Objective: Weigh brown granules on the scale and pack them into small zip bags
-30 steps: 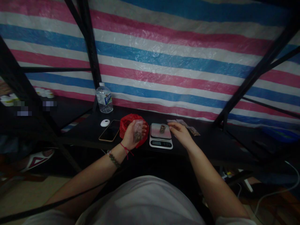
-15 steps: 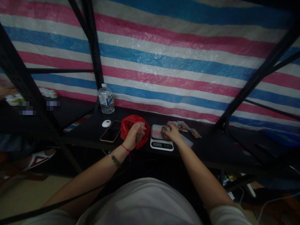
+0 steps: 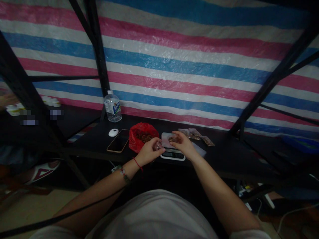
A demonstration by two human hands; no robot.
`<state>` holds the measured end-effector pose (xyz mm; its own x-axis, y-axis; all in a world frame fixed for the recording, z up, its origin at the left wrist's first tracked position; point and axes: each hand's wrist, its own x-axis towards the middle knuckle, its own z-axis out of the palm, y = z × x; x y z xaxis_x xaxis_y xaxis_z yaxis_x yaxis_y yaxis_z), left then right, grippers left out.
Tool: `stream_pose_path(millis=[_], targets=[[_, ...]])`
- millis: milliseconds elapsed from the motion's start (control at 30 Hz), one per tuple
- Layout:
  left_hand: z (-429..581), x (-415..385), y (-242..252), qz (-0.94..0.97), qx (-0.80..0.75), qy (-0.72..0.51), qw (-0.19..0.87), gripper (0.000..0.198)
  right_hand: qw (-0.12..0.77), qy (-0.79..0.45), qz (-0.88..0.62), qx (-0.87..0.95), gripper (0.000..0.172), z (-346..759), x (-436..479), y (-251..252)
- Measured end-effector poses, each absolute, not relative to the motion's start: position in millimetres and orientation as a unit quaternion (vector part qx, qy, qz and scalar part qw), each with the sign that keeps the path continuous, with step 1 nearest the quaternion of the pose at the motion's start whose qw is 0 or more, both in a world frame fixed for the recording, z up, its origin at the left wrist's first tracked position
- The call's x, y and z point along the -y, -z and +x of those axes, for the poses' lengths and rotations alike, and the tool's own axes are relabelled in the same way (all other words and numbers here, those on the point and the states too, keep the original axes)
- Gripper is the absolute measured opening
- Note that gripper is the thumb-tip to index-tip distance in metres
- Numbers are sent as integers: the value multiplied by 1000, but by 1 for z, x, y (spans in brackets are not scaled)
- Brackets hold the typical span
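Note:
My left hand [image 3: 148, 152] is closed on a small clear plastic bag [image 3: 158, 145] at the left edge of the white kitchen scale [image 3: 172, 155]. My right hand [image 3: 183, 144] is over the scale's plate, thumb and fingers curled around a clump of small brown pieces [image 3: 171, 139]; whether a clear bag wraps them I cannot make out. Beside my left hand stands an open red plastic bag [image 3: 136, 142] with many brown pieces inside. Several small filled clear bags [image 3: 194, 134] lie behind and to the right of my right hand.
A phone [image 3: 118, 141], a white oval object [image 3: 113, 132] and a clear bottle [image 3: 113, 106] are left of the red bag. Flat clear plastic [image 3: 199, 150] lies right of the scale. Black metal posts [image 3: 98, 49] frame the shelf; striped sheeting [image 3: 174, 66] hangs behind.
My left hand has moved right and down from over the red bag to the scale's edge, uncovering the brown pieces inside. My right hand stays at the scale, its fingers slightly shifted.

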<state>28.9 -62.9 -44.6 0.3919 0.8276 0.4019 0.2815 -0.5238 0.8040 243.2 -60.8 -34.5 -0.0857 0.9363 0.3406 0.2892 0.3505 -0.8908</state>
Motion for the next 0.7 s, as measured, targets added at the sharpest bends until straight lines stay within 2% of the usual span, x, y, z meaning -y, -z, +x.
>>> stream_pose_path(millis=[67, 200, 267, 400, 700], targets=[[30, 68, 43, 775, -364, -404, 323, 41, 502, -352, -454, 647, 50, 236, 74, 29], [33, 74, 42, 773, -339, -412, 344, 40, 484, -323, -437, 686, 35, 227, 90, 20], [34, 76, 42, 760, -323, -434, 360, 39, 472, -322, -414, 709, 33, 225, 95, 16], [36, 82, 40, 727, -307, -469, 397, 36, 469, -325, -405, 714, 41, 222, 103, 7], [38, 82, 42, 740, -315, -480, 352, 32, 487, -317, -382, 719, 53, 223, 105, 7]])
